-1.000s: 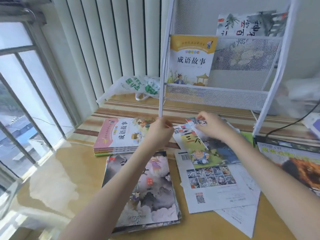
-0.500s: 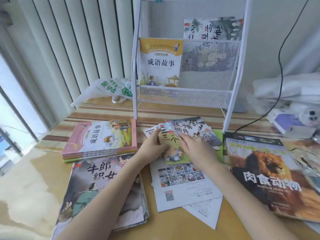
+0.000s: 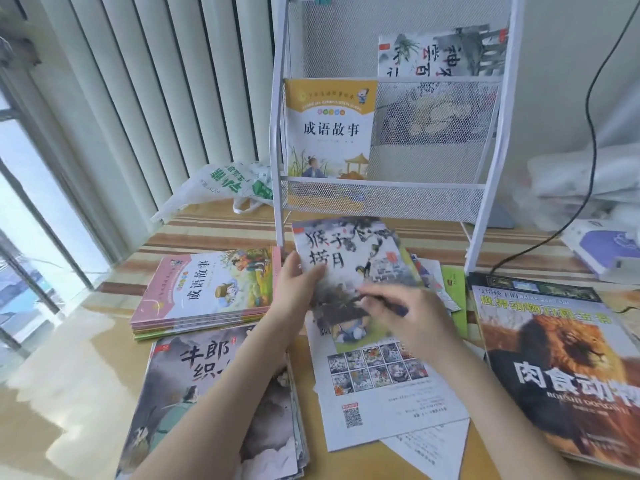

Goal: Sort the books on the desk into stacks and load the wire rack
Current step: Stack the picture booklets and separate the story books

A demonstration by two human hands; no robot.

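While held, ink-painted book [image 3: 349, 261] aloft.

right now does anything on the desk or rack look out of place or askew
Yes. The ink-painting book in the upper tier of the wire rack stands upside down, its title characters inverted. On the desk, loose printed sheets lie fanned crookedly in the middle, unlike the squared pink-cover stack.

Ink-painted picture book [image 3: 349, 261], tilted above scattered booklets [image 3: 377, 368] before white wire rack [image 3: 388, 199]
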